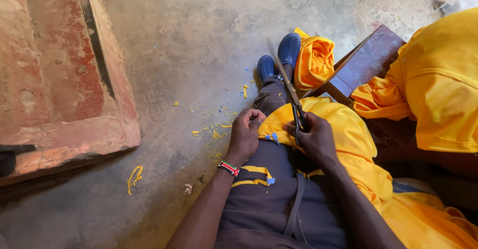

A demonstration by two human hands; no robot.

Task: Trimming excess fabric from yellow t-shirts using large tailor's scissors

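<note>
A yellow garment [348,134] lies across my lap, over dark trousers. My left hand [245,132], with a beaded band at the wrist, pinches the garment's edge beside a small blue tag [272,137]. My right hand [314,138] grips the handles of long dark scissors [290,87], whose blades point away toward my blue shoes [279,57]. The two hands are close together, just above my knee.
Yellow cloth scraps and threads [214,129] litter the concrete floor to my left. A raised red step [64,85] fills the left side. A dark wooden bench [363,65] on the right carries more yellow garments [438,80]; another bundle [313,60] sits by my shoes.
</note>
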